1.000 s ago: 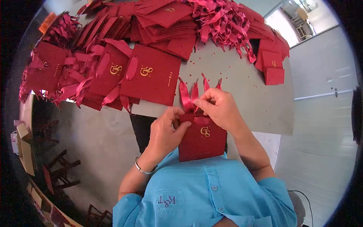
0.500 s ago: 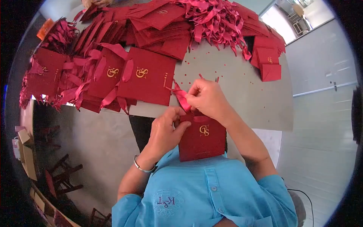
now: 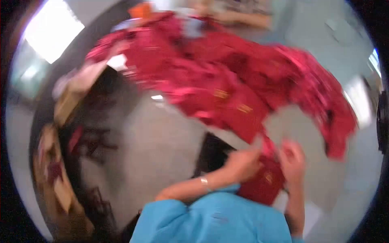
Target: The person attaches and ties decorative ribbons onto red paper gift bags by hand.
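The view is heavily blurred by motion. A small dark red bag with a gold logo sits against my chest above the table edge. My left hand grips its upper left side; a bracelet shows on that wrist. My right hand is at the bag's upper right, fingers closed by a red ribbon that rises from the bag's top. How the fingers pinch the ribbon is too blurred to tell.
A large heap of red bags and ribbons covers the grey table. Another person's arm shows at the far side. Cardboard boxes and dark chairs stand on the floor at left.
The camera has swung sharply left and the picture is smeared. Both hands stay on the small red bag, now seen lower right in the frame.
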`<move>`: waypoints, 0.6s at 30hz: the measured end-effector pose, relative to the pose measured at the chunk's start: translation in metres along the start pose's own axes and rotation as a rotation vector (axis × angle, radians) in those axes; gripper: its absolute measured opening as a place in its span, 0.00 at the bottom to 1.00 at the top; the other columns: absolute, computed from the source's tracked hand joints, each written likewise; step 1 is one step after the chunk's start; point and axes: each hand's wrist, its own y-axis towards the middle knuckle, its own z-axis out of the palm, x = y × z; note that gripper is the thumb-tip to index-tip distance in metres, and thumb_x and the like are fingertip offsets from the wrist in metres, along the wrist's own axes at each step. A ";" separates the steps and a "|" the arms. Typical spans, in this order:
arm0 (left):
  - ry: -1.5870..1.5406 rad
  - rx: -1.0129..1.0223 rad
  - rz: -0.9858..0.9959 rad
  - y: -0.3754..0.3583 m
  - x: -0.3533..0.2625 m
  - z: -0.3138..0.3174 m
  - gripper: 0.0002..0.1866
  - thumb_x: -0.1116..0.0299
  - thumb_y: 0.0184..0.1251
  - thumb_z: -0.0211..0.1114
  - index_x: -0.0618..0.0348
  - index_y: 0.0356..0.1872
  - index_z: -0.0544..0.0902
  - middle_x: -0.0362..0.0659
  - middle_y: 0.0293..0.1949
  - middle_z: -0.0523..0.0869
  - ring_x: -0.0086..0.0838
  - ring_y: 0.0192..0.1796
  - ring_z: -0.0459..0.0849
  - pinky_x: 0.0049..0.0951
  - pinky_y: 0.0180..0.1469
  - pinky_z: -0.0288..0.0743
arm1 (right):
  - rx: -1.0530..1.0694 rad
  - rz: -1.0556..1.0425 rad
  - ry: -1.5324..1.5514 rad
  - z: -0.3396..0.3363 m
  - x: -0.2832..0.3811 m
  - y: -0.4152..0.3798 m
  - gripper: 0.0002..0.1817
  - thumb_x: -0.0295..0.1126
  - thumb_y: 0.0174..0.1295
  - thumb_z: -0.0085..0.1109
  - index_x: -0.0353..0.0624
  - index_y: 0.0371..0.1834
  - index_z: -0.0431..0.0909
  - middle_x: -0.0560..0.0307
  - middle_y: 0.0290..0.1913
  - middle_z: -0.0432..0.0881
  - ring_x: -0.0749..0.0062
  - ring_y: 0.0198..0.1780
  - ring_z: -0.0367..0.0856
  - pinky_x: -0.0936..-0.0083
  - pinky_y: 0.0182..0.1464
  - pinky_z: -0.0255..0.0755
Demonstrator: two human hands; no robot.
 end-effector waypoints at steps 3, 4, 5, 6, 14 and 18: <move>0.034 -0.247 0.146 -0.003 0.012 0.017 0.24 0.62 0.58 0.67 0.56 0.55 0.74 0.56 0.49 0.79 0.51 0.47 0.82 0.47 0.45 0.79 | -0.062 -0.311 -0.231 -0.018 -0.027 -0.018 0.07 0.24 0.57 0.64 0.37 0.39 0.78 0.48 0.40 0.81 0.54 0.42 0.80 0.65 0.46 0.74; 0.063 -0.266 0.161 -0.004 0.012 0.018 0.24 0.62 0.58 0.67 0.59 0.54 0.73 0.56 0.48 0.78 0.52 0.47 0.82 0.47 0.44 0.79 | 0.081 -0.046 -0.209 -0.022 -0.033 -0.025 0.07 0.24 0.58 0.64 0.37 0.38 0.79 0.47 0.43 0.82 0.51 0.45 0.80 0.63 0.50 0.74; 0.048 -0.327 0.168 -0.008 0.009 0.014 0.24 0.62 0.57 0.68 0.61 0.52 0.72 0.55 0.47 0.78 0.51 0.46 0.82 0.47 0.43 0.79 | 0.059 -0.240 -0.262 -0.019 -0.037 -0.029 0.06 0.23 0.59 0.63 0.36 0.38 0.78 0.47 0.41 0.81 0.52 0.44 0.80 0.61 0.49 0.73; 0.038 -0.378 0.181 -0.012 0.009 0.011 0.24 0.61 0.56 0.68 0.63 0.50 0.72 0.55 0.46 0.77 0.51 0.45 0.82 0.46 0.43 0.78 | 0.020 -0.425 -0.308 -0.013 -0.031 -0.027 0.06 0.23 0.60 0.62 0.35 0.38 0.77 0.47 0.40 0.80 0.52 0.43 0.80 0.60 0.47 0.73; -0.457 -0.197 -0.078 -0.039 0.022 0.039 0.21 0.60 0.57 0.70 0.68 0.41 0.74 0.59 0.35 0.81 0.50 0.39 0.82 0.43 0.41 0.75 | 0.030 -0.584 -0.291 -0.014 -0.031 -0.022 0.04 0.30 0.63 0.64 0.42 0.36 0.82 0.51 0.41 0.83 0.58 0.43 0.82 0.66 0.45 0.78; -0.387 -0.260 -0.028 -0.034 0.015 0.046 0.20 0.55 0.55 0.67 0.66 0.33 0.80 0.59 0.34 0.84 0.47 0.38 0.84 0.44 0.40 0.76 | -0.053 -0.582 -0.189 -0.004 -0.075 -0.029 0.05 0.21 0.61 0.61 0.37 0.40 0.78 0.46 0.44 0.81 0.51 0.47 0.80 0.60 0.48 0.74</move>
